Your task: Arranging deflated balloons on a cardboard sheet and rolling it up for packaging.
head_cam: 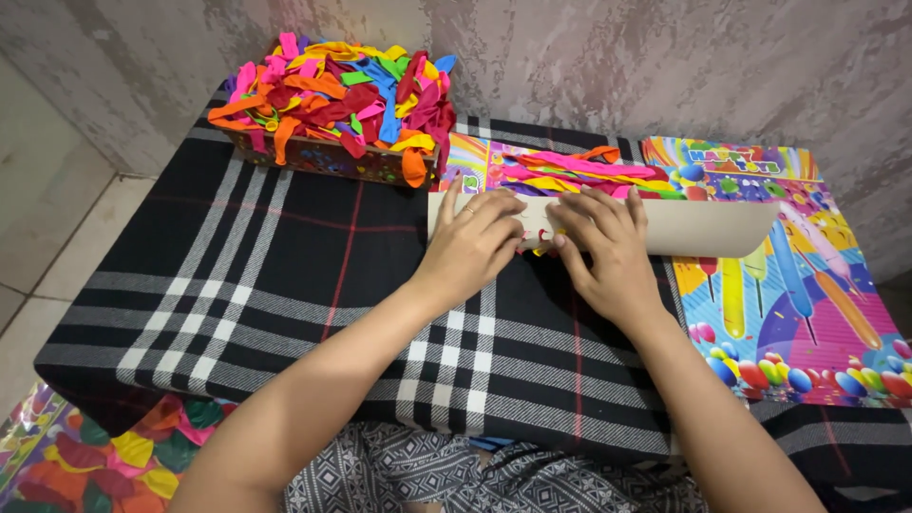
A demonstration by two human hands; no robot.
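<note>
Checked cloth (285,285) is covering the table, a box of balloons (332,95) sitting beyond the fingers. Both hands — left hand (470,249) and right hand (608,252) — are pressing flat, fingers spread, on a folded card flap (703,228) — long balloons (570,171) lying just past the fingertips.

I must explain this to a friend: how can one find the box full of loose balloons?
Start at the black plaid cloth covering the table. At its far left corner stands the box, heaped with uninflated balloons. Unlike the flat printed sheets nearby, it is a raised pile.
</note>
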